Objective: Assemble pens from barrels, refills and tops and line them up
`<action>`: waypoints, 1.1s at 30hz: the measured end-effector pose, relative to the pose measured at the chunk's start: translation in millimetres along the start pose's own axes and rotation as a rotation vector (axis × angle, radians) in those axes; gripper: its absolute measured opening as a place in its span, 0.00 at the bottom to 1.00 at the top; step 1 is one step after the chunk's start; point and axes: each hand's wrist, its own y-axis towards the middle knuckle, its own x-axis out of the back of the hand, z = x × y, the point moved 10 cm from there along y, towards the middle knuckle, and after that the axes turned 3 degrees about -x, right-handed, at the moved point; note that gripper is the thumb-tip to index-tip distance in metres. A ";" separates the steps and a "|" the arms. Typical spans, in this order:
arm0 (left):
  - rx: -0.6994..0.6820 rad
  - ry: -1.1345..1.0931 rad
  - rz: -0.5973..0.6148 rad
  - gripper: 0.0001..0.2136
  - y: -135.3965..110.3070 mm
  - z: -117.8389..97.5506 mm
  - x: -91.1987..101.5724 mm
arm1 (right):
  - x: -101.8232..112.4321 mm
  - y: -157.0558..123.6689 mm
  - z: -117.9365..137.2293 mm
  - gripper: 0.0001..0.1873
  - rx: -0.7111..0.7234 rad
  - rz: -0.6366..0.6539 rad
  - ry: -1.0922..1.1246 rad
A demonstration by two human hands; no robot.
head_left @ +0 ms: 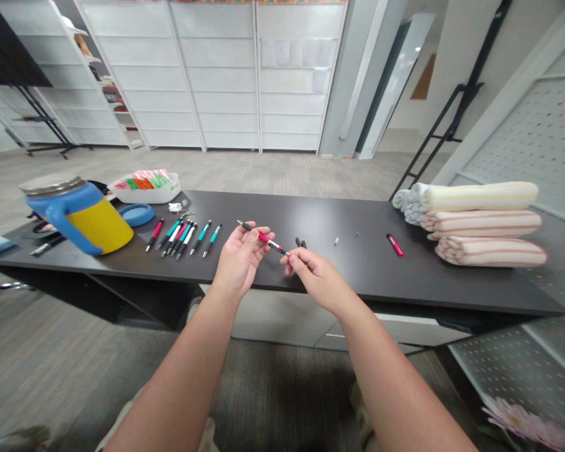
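My left hand (239, 256) holds a red and black pen (262, 237) by its barrel, fingers curled round it above the front edge of the black table (311, 213). My right hand (311, 271) pinches the pen's near end between thumb and fingertips. A row of several teal and red pens (183, 235) lies to the left on the table. Two short black pen parts (301, 242) lie just beyond my right hand. A red pen piece (395, 244) and two tiny parts (336, 240) lie further right.
A blue and yellow lidded jug (78, 216) stands at the table's left, with a blue lid (136, 214) and a white tray of coloured items (145, 185) behind it. Rolled striped towels (480, 223) are stacked at the right. White shelving lines the far wall.
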 end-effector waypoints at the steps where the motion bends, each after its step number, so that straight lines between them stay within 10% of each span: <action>1: 0.011 0.000 0.004 0.19 -0.1 1.2 -0.1 | -0.5 -0.2 0.1 0.18 0.005 0.006 0.010; 13: 0.068 0.001 0.049 0.16 -0.9 -1.6 -3.2 | -2.8 -2.1 -0.8 0.18 -0.010 0.034 -0.017; 21: -0.276 0.141 -0.096 0.14 14.0 -93.2 36.3 | -0.1 -2.9 -6.2 0.17 -0.068 0.002 -0.020; 27: -0.533 0.845 -0.072 0.14 6.9 -136.9 48.3 | -0.1 -2.7 -6.7 0.14 -0.087 0.000 -0.071; 33: -0.557 1.646 0.449 0.15 4.5 -90.3 20.3 | -0.5 -3.9 -4.2 0.15 -0.073 -0.016 -0.079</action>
